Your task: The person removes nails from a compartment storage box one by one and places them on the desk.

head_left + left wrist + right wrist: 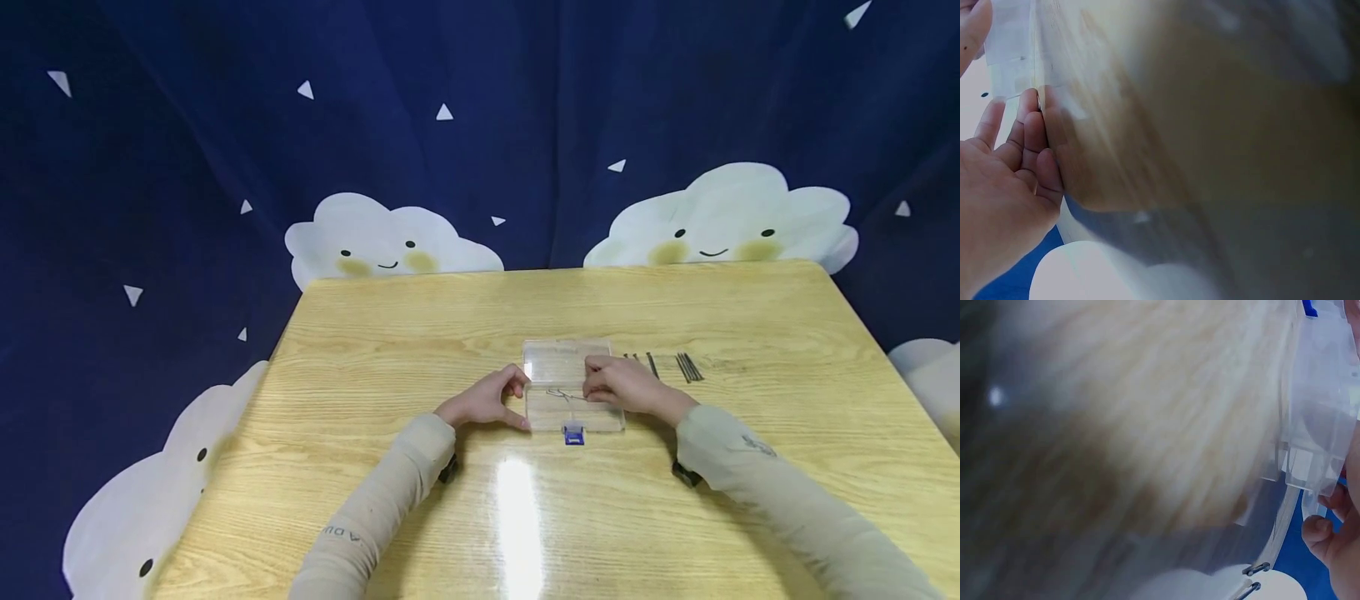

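A clear plastic box (536, 412) lies on the table, its lid (555, 358) folded back and a blue latch (573, 435) at the near edge. My left hand (491, 396) touches the box's left side, thumb by the near corner and fingers farther back; the left wrist view shows those fingers loosely bent. Over the right half of the box, my right hand (618, 385) has its fingers curled downward. Its fingertips pinch the end of a thin metal nail (576, 397), partly hidden by the hand. Another slim nail (555, 392) lies crossing it in the box.
Several dark nails (687, 367) lie in a group on the wooden table (390, 333), right of the box. A single nail (652, 365) lies between that group and my right hand. A dark blue curtain (525, 125) with clouds hangs behind the table.
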Demonstrator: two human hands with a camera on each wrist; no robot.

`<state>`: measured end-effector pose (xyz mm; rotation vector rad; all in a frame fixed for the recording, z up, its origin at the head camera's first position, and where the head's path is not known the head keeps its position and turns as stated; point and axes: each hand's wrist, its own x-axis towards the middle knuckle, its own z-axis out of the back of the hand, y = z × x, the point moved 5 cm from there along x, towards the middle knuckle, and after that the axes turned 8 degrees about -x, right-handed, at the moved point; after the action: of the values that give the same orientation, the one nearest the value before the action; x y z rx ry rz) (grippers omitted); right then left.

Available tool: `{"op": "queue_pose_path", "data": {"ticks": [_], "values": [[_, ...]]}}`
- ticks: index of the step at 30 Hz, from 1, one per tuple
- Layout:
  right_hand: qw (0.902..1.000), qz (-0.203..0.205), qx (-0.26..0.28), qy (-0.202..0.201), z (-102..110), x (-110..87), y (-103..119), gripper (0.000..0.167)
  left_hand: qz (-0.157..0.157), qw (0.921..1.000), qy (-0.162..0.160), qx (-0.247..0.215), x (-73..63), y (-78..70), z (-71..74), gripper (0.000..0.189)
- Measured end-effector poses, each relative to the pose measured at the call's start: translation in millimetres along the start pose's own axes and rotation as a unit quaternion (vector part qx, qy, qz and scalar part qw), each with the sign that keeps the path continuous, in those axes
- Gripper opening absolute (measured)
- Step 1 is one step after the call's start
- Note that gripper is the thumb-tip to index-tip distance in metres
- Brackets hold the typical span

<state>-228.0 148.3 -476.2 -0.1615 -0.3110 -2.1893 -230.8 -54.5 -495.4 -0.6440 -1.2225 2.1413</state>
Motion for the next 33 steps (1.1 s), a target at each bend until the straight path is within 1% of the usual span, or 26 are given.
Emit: {"op": "queue_pose_path", "data": {"ticks": [7, 12, 13, 18, 19, 20, 22, 27, 33], "values": [[0.9997, 0.014, -0.022, -0.003, 1.4, 1.7, 2.5, 0.004, 0.000, 1.0000, 0.000, 0.001, 1.0, 1.3, 0.5, 0.058], [0.9980, 0.028, -0.055, -0.011, 3.2, 4.2, 4.3, 0.007, -0.001, 1.0000, 0.001, 0.003, 0.7, 0.8, -0.1, 0.058], [0.9975, 0.033, -0.062, -0.012, 3.5, 5.6, 5.4, 0.009, -0.001, 1.0000, 0.003, -0.002, -1.4, -4.8, 0.5, 0.058], [0.9938, 0.077, -0.076, -0.023, 2.2, 12.3, 9.8, 0.025, 0.000, 1.0000, 0.002, -0.005, -1.4, -5.4, 0.9, 0.058], [0.9929, 0.087, -0.077, -0.028, 2.3, 13.0, 10.5, 0.026, 0.002, 1.0000, 0.002, -0.005, -1.2, -5.3, 0.9, 0.058], [0.9922, 0.093, -0.077, -0.031, 2.1, 13.4, 10.7, 0.027, 0.003, 1.0000, 0.001, -0.002, 0.8, 0.4, 0.4, 0.058], [0.9913, 0.100, -0.078, -0.034, 2.1, 13.8, 11.2, 0.027, 0.003, 1.0000, 0.001, -0.001, 1.1, 0.9, 0.3, 0.058], [0.9925, 0.093, -0.075, -0.025, 2.1, 14.1, 10.5, 0.024, 0.002, 1.0000, -0.002, -0.006, 1.6, 2.2, 0.9, 0.058], [0.9952, 0.082, -0.050, -0.021, -0.2, 11.2, 8.1, 0.020, 0.011, 0.9998, -0.002, -0.016, 1.4, 2.5, 0.9, 0.059]]}}
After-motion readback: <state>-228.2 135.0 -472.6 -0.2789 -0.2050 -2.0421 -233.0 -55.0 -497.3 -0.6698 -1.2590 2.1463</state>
